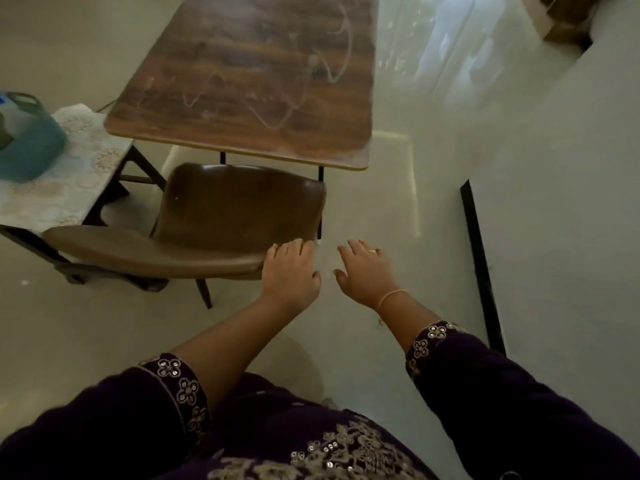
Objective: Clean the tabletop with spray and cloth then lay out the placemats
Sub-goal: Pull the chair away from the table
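tabletop: brown wood-grain rectangular tabletop (249, 81), smeared; open floor (374, 188) right of it.
block: brown padded chair (207, 223) at tabletop's near edge.
hands: left hand (289, 270), right hand (367, 271), both released, empty.

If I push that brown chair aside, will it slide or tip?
The brown chair stands on thin legs on a glossy floor, so it probably slides easily. Pushed high at the padded edge near the left hand, it might tilt.

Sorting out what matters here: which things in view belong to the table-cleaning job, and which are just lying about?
Job: marked wooden tabletop; patterned mat, possibly a placemat; blue basket, perhaps holding supplies.
Lying about: brown chair.
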